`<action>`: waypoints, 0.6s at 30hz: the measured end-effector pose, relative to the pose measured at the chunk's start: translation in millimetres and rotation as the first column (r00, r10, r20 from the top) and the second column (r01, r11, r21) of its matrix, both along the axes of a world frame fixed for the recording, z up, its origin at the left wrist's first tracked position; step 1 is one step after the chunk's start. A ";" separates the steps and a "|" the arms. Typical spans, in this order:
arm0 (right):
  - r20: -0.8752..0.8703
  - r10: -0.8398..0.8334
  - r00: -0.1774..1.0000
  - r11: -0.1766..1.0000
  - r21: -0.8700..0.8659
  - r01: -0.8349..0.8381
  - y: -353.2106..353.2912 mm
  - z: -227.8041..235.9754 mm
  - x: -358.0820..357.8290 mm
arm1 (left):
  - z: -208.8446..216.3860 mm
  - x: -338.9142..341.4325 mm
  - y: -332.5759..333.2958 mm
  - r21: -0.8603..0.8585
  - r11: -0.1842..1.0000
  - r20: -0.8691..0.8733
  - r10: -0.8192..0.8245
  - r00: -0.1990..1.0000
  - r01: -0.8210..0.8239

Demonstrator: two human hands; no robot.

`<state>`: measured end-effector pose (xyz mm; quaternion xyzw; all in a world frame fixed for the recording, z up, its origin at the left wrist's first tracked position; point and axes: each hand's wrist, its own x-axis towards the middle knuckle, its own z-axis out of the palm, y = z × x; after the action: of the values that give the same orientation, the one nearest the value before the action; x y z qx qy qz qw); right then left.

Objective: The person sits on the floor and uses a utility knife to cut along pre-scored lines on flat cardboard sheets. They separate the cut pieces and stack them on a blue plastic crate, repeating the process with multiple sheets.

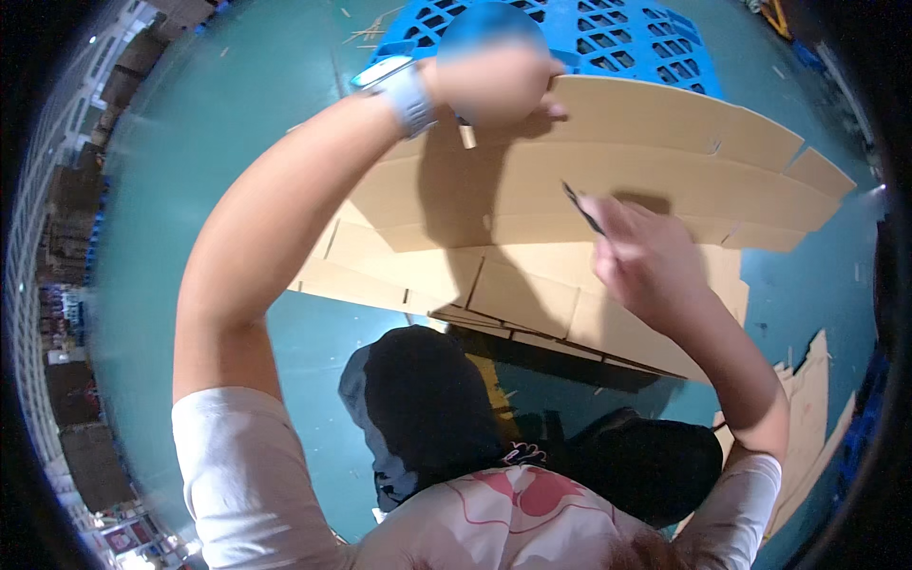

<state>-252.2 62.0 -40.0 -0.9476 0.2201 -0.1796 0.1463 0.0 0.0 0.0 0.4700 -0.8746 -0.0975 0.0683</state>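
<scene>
The left hand (494,85) grips the far edge of the flat cardboard sheets (570,199); the right hand (646,256) is closed around a dark blade (581,209) pressed to them. Light, stiff, bendable at creases; best held by the edges.

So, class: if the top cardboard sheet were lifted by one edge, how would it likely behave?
The top cardboard sheet is broad and thin, so probably light yet awkward. Its visible fold lines suggest it would bend there, not stay flat. Lying on the cardboard stack, it may slide.
</scene>
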 end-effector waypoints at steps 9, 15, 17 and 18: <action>0.043 -0.131 0.990 0.990 -0.043 0.133 -15.2 -17.5 50.9 | 30.1 -9.1 -14.8 0.365 0.931 -0.027 -0.002 1.000 0.012; 0.017 -0.196 0.981 0.980 0.030 0.195 -2.8 -19.1 67.6 | 8.2 17.4 0.4 0.361 0.932 -0.177 0.091 0.980 -0.021; 0.049 -0.204 0.978 0.978 0.045 0.202 -2.3 -19.8 77.1 | 6.7 22.7 -2.4 0.406 0.914 -0.211 0.114 0.971 -0.019; 0.067 -0.210 0.975 0.977 0.050 0.207 -3.3 -19.6 79.0 | 2.9 22.6 1.5 0.240 0.969 -0.304 0.015 0.953 0.061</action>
<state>-173.2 58.7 -59.7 -0.9089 0.3167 -0.2230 0.1547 22.6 1.5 2.9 0.4440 -0.8403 -0.2770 0.1416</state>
